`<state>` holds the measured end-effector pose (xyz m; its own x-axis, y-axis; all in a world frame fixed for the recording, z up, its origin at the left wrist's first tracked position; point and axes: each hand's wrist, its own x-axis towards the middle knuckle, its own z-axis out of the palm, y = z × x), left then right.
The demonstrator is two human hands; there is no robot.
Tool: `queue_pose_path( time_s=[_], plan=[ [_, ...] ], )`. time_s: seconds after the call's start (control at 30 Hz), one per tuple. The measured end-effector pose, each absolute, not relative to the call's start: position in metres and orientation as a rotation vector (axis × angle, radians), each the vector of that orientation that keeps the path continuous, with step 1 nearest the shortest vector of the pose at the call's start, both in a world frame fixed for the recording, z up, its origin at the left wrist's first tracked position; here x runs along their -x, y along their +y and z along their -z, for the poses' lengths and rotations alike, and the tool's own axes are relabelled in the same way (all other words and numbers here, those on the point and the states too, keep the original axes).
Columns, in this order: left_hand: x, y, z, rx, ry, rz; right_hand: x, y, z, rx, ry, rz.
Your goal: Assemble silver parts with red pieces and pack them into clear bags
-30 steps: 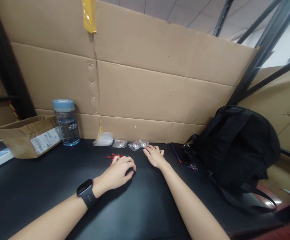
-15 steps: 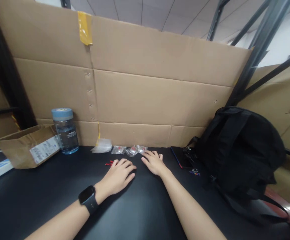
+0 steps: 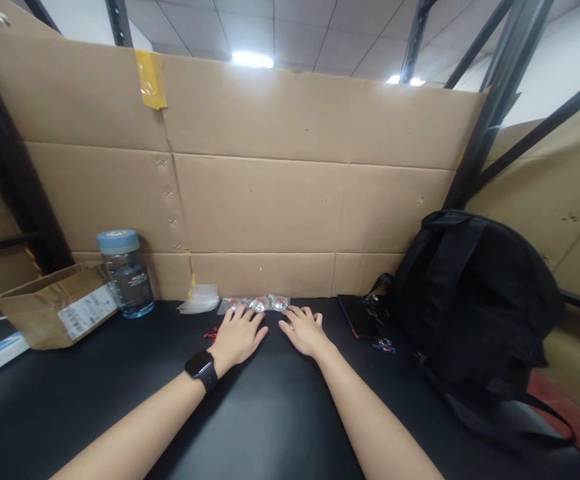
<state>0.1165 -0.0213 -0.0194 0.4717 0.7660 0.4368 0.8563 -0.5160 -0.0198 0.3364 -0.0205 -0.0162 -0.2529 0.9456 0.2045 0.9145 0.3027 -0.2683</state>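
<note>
We see both of the person's hands lying palm down on the black tabletop, fingers pointing toward the cardboard wall at the back. The left hand, with a dark smartwatch on its wrist, rests flat with its fingers spread and grips nothing; its fingertips come right up to a row of small clear plastic bags lying along the foot of the wall. The right hand lies just beside it, also open and flat, fingertips near the rightmost bag (whether they actually touch it we cannot tell). A few small red pieces peek out at the left edge of the left hand. Farther left along the wall stand a clear water bottle with a blue lid and an open cardboard box. To the right, well apart from the hands, a black backpack leans against the wall, with a dark flat device beside it.
</note>
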Motion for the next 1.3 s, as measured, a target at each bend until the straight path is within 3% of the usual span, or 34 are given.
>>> queue_pose_path(
  time_s=[0.4,0.77,1.03,1.3],
  plan=[
    [-0.086,-0.020,0.014,2.518,-1.571,0.388,-0.333,-0.013,0.022,1.708,-2.249,-0.153],
    [0.013,-0.008,-0.008,2.725,-1.620,0.690,-0.376,-0.013,0.009,1.243,-2.247,-0.381],
    [-0.014,-0.018,-0.004,2.902,-1.328,0.667,-0.376,-0.019,0.003,1.247,-2.187,-0.436],
    [-0.027,-0.029,-0.004,2.784,-1.330,0.598,-0.370,-0.025,-0.004,1.241,-2.153,-0.333]
  ],
)
